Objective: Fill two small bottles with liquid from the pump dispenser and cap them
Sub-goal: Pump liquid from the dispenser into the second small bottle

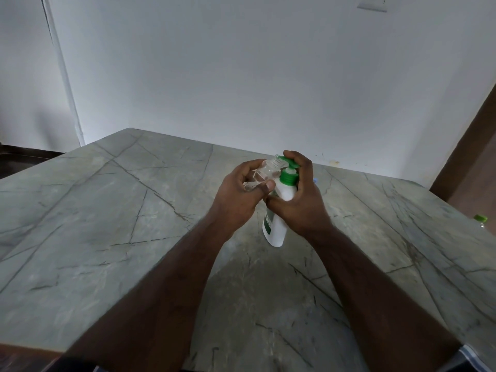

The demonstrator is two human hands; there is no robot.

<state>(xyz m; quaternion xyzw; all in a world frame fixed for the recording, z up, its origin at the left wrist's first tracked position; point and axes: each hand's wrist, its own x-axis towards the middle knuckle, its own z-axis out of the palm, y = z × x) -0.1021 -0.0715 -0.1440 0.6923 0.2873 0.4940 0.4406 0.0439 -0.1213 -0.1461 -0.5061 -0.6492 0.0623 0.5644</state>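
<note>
A white pump dispenser [276, 224] with a green pump head stands on the grey stone table [107, 210]. My right hand [298, 194] is wrapped round its neck and shoulder, with fingers curled over the green pump top. My left hand [239, 194] holds a small clear bottle [264, 171] tilted, its open threaded mouth right at the green nozzle. The dispenser's lower body shows below my hands. Whether liquid is in the small bottle I cannot make out.
At the table's right edge sits a small object with a green cap [481, 219], partly cut off. A bit of something blue [315, 180] peeks out behind my right hand. A white wall rises behind the table; a brown door frame stands at right.
</note>
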